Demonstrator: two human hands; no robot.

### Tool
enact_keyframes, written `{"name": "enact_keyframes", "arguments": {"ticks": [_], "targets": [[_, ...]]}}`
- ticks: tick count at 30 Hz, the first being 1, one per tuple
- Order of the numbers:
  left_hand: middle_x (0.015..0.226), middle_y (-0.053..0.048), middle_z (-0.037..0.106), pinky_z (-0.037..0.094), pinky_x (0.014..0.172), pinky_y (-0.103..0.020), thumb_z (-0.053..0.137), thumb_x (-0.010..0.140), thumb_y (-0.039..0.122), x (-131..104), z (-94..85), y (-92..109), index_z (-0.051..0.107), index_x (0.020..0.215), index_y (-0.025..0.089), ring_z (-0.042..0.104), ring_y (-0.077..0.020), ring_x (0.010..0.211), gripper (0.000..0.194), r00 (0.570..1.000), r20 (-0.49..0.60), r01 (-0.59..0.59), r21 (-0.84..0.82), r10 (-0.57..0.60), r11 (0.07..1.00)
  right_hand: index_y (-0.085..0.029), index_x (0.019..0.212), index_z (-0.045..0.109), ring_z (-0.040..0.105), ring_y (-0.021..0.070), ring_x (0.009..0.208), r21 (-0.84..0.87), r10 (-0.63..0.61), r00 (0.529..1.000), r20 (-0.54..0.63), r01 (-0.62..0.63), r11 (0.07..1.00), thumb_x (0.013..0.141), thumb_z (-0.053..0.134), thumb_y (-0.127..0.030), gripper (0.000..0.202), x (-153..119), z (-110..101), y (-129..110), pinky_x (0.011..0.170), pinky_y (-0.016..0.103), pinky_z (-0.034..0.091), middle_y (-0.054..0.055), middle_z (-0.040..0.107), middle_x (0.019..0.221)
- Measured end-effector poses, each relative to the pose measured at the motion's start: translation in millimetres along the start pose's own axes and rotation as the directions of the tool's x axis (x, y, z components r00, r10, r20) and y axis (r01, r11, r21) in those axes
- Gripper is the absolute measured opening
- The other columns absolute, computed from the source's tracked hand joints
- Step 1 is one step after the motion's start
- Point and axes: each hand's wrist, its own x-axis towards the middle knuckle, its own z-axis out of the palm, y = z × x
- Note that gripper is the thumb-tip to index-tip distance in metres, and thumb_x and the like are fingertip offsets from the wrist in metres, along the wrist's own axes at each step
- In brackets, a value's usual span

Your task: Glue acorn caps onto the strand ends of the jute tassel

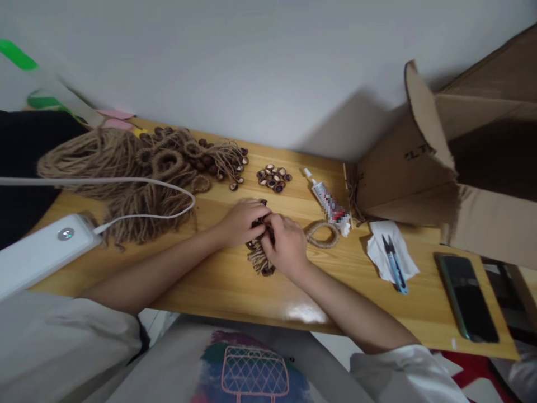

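Note:
My left hand (244, 224) and my right hand (287, 244) meet over the middle of the table, fingers closed around a twine piece (259, 259). Its short cords hang in a fringe below my fingers, and brown nut-shell halves show at its edges. My fingertips hide its upper middle. Just beyond my hands lies a small group of cut nut shells (274, 178), dark outside and pale inside. A twine-wrapped ring (323, 234) rests beside my right hand. Behind it is a tube of glue (329, 201), its white nozzle pointing back left.
At left sit a large twine heap (92, 162) and a white power bank (46, 252) with a cable (168, 180). On the right are thread snips (394, 263) on a tissue (380, 234), a phone (467, 296) and an open cardboard box (398, 168). A wall rises behind.

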Motion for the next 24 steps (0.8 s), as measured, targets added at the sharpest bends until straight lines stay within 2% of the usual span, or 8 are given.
{"name": "enact_keyframes", "arguments": {"ticks": [5,14,24], "targets": [[0.079,-0.005,0.063,0.041,0.075,-0.033,0.05,0.075,0.018,0,-1.7,2,0.06,0.08,0.016,0.054,-0.0193,0.079,0.012,1.0,-0.007,0.009,-0.053,-0.009,0.999,-0.016,0.1,0.056,0.055,0.0221,0.082,0.017,-0.016,1.0,0.003,0.016,1.0,0.079,0.046,-0.02,0.023,0,-3,0,0.072,0.033,0.038,0.008,0.064,0.087],[0.074,-0.005,0.062,0.041,0.072,-0.032,0.05,0.073,0.017,3,-6.0,8,0.061,0.08,0.015,0.052,-0.0184,0.074,0.013,0.999,0.005,0.033,-0.041,-0.032,0.999,-0.015,0.1,0.057,0.054,0.023,0.083,0.044,-0.013,1.0,-0.004,0.013,0.999,0.079,0.05,-0.019,0.023,0,-5,-2,0.074,0.034,0.037,0.008,0.065,0.088],[0.074,-0.005,0.064,0.042,0.07,-0.031,0.049,0.078,0.021,6,-6.1,11,0.062,0.081,0.016,0.055,-0.0171,0.072,0.014,0.999,0.023,0.041,-0.023,-0.041,0.999,-0.015,0.101,0.057,0.053,0.0238,0.085,0.088,0.0,0.999,0.033,-0.002,0.996,0.078,0.051,-0.02,0.024,1,-7,1,0.076,0.036,0.036,0.008,0.065,0.089]]}}
